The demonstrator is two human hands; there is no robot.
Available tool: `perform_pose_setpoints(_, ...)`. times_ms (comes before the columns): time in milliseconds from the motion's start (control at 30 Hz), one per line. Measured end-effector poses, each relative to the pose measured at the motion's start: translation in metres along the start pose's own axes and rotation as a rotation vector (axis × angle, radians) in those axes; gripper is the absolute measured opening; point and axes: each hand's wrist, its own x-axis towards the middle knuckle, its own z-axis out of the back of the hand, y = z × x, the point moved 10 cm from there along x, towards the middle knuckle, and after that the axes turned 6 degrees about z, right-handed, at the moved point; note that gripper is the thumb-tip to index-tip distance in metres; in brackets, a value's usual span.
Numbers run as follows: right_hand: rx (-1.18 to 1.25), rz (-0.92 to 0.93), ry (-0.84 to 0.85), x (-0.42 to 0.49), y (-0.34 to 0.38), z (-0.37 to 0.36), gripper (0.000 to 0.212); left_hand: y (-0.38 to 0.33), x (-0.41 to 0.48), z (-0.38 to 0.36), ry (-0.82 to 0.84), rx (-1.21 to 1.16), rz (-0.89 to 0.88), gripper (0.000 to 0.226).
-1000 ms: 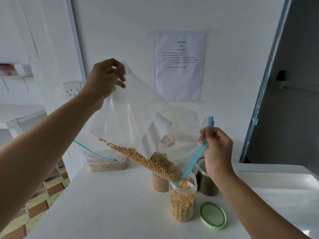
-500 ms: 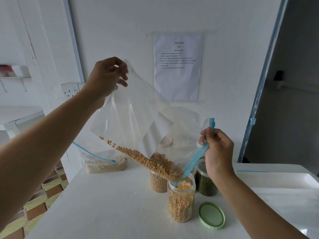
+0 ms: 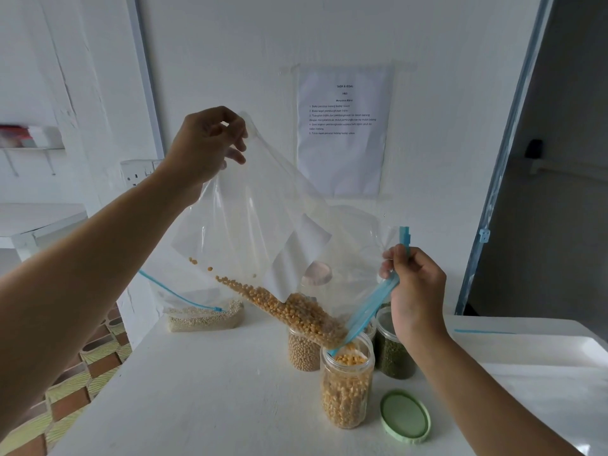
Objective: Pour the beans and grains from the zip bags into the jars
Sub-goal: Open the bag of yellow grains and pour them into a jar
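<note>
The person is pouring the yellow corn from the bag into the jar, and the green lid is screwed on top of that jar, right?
Not quite. The head view shows the green lid lying flat on the table beside the jar, whose mouth is open. The rest is right: yellow corn slides from the bag, held by both hands, into it.

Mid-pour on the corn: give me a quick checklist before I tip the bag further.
1. Bag mouth over the open jar: ok, blue zip edge dips inside the rim.
2. Left hand lifting the zip bag by its bottom corner: ok.
3. Right hand pinching the zip track: ok.
4. Room left in jar: ok, but nearly full.
5. Kernels left in bag fitting the jar: cannot tell.
6. Green lid clear of the pour: ok, flat on the table beside the jar.
</note>
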Motion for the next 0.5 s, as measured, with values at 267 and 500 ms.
perform_pose_setpoints(267, 0.024, -0.008, -0.017, 0.0005, -0.0005, 0.0031, 0.029, -0.0074, 0.0005, -0.0011, 0.01, 0.013, -0.019, 0.022)
perform_pose_setpoints(500, 0.037, -0.02, -0.028, -0.0003, -0.0032, 0.006, 0.028, -0.006, 0.0009, -0.0049, 0.021, 0.013, -0.019, 0.023)
